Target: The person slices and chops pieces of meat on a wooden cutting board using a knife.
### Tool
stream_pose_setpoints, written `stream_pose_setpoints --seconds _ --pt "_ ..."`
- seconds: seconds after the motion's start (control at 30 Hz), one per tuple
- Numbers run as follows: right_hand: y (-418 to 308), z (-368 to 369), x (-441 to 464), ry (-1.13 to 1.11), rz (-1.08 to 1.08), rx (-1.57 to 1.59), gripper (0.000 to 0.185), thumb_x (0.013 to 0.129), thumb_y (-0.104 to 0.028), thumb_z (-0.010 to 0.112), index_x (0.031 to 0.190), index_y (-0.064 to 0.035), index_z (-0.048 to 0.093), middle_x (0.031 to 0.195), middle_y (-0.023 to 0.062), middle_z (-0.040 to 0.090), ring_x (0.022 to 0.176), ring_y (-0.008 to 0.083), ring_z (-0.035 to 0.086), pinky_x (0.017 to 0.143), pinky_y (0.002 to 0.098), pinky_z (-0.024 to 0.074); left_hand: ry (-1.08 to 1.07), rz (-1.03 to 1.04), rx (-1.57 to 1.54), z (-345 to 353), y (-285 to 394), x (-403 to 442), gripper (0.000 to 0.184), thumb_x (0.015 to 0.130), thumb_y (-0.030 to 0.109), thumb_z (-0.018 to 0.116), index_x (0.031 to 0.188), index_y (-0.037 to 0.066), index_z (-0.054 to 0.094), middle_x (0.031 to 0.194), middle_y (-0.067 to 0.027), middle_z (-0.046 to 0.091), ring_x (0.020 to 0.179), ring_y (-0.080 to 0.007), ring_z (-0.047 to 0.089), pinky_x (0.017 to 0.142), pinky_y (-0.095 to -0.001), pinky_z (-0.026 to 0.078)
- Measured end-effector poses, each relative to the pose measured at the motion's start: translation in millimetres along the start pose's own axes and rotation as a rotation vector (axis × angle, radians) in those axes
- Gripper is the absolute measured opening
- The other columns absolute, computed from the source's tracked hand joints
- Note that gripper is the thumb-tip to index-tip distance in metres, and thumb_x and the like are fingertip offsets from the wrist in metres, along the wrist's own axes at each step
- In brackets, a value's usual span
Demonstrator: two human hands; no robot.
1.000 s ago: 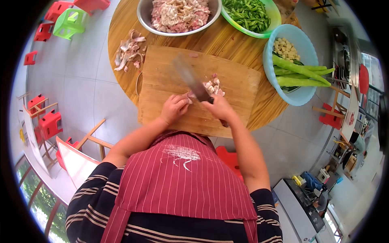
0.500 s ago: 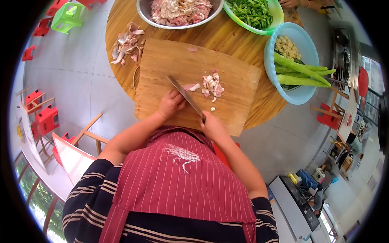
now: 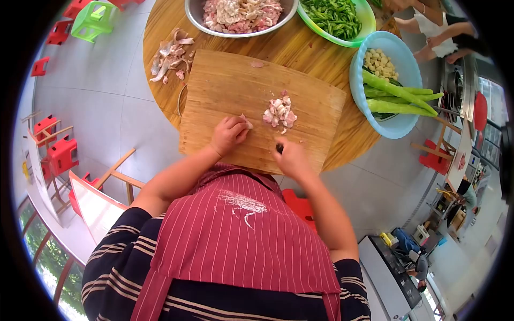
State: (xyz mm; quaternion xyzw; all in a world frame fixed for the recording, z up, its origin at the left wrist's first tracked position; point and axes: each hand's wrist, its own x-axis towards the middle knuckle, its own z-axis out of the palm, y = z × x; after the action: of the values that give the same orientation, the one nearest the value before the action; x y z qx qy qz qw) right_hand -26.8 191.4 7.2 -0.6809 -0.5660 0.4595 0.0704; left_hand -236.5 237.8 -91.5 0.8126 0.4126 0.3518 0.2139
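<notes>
A wooden cutting board (image 3: 225,80) lies in front of me on a round wooden table. My left hand (image 3: 230,135) is on its near left part, fingers curled and pressed on a small piece of meat (image 3: 246,122). Closed round the dark handle of a knife (image 3: 279,147) is my right hand (image 3: 294,159), at the board's near edge. The blade hardly shows from this angle. Between and beyond my hands sits a small heap of chopped pale pink meat (image 3: 279,112), with a few crumbs beside it.
Pale meat scraps (image 3: 170,59) lie left of the board. Behind it stand a metal bowl (image 3: 241,33) of minced meat and a green bowl (image 3: 369,21) of sliced green peppers. A blue basin (image 3: 393,128) holds garlic and long green peppers. Another person (image 3: 436,32) is at the upper right.
The knife has moved right, away from my left hand, and its blade has turned nearly out of sight. The chopped heap is more gathered. Another person shows more at the upper right.
</notes>
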Motion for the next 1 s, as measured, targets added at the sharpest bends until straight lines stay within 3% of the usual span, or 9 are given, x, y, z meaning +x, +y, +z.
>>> stream_pose_setpoints --seconds 0.07,0.13,0.23,0.53,0.73,0.83,0.9,1.0 --pt "-9.1 1.8 -22.1 0.009 -0.086 -0.019 0.026 0.082 -0.027 0.06 0.097 -0.0048 0.059 0.079 0.0218 0.063 0.074 0.0403 0.061 0.067 0.0452 0.0483 -0.093 -0.053 0.064 -3.6 1.5 -0.9 0.025 0.067 0.01 0.07 0.091 0.009 0.064 0.094 -0.006 0.062 0.079 -0.0245 0.059 0.07 -0.0328 0.05" --pt "-14.6 3.0 -38.4 -0.153 0.13 -0.126 0.031 0.084 -0.027 0.059 0.102 -0.0021 0.057 0.083 0.0241 0.063 0.08 0.0407 0.06 0.071 0.047 0.0477 -0.079 -0.031 0.061 -4.5 1.1 0.1 0.026 0.067 0.01 0.07 0.093 0.009 0.064 0.095 -0.0062 0.062 0.081 -0.0247 0.059 0.07 -0.033 0.05" --pt "-13.8 3.9 -50.0 -0.135 0.122 -0.17 0.023 0.083 -0.023 0.057 0.096 -0.0048 0.054 0.078 0.0223 0.063 0.074 0.0418 0.06 0.067 0.0491 0.0478 -0.06 -0.009 0.048 -4.1 1.2 1.3 0.029 0.067 0.01 0.069 0.095 0.009 0.064 0.097 -0.0066 0.062 0.084 -0.0254 0.06 0.071 -0.0339 0.051" --pt "-27.7 34.1 23.7 -0.126 0.006 -0.039 0.02 0.084 -0.02 0.056 0.093 -0.002 0.054 0.081 0.0258 0.062 0.078 0.0433 0.06 0.07 0.0505 0.0471 -0.113 -0.046 0.074 -5.4 0.2 -3.9 0.032 0.067 0.011 0.068 0.098 0.008 0.064 0.1 -0.0077 0.062 0.087 -0.0279 0.06 0.074 -0.0365 0.052" --pt "-3.8 12.8 -47.7 -0.179 0.175 -0.047 0.019 0.082 -0.017 0.057 0.095 -0.0025 0.054 0.082 0.0265 0.061 0.08 0.0434 0.06 0.07 0.0501 0.0468 -0.108 -0.04 0.034 -3.9 -1.1 -1.8 0.031 0.067 0.011 0.069 0.097 0.008 0.064 0.099 -0.0074 0.062 0.084 -0.0265 0.059 0.074 -0.035 0.051" --pt "-10.2 21.6 -25.4 -0.157 0.163 -0.07 0.023 0.083 -0.018 0.057 0.101 -0.0039 0.058 0.083 0.0236 0.063 0.08 0.0417 0.06 0.072 0.0462 0.0479 -0.119 -0.045 0.023 -4.9 -2.0 -2.1 0.029 0.067 0.011 0.069 0.095 0.008 0.063 0.097 -0.0076 0.061 0.082 -0.0263 0.059 0.073 -0.035 0.05" --pt "-8.5 42.2 13.6 -0.097 0.032 -0.015 0.027 0.083 -0.021 0.058 0.104 -0.0045 0.058 0.085 0.0238 0.063 0.081 0.041 0.06 0.073 0.0456 0.0479 -0.099 -0.021 0.033 -6.3 -3.2 -2.3 0.027 0.067 0.011 0.069 0.093 0.008 0.063 0.096 -0.0076 0.061 0.08 -0.0262 0.058 0.072 -0.0353 0.05" --pt "-34.4 39.4 61.1 -0.118 0.022 -0.091 0.027 0.082 -0.023 0.059 0.101 -0.0042 0.061 0.086 0.024 0.063 0.082 0.0411 0.06 0.073 0.0456 0.048 -0.169 -0.042 0.049 -3.9 -6.5 -9.0 0.026 0.066 0.011 0.069 0.091 0.008 0.063 0.095 -0.008 0.061 0.081 -0.0264 0.058 0.072 -0.0348 0.05"
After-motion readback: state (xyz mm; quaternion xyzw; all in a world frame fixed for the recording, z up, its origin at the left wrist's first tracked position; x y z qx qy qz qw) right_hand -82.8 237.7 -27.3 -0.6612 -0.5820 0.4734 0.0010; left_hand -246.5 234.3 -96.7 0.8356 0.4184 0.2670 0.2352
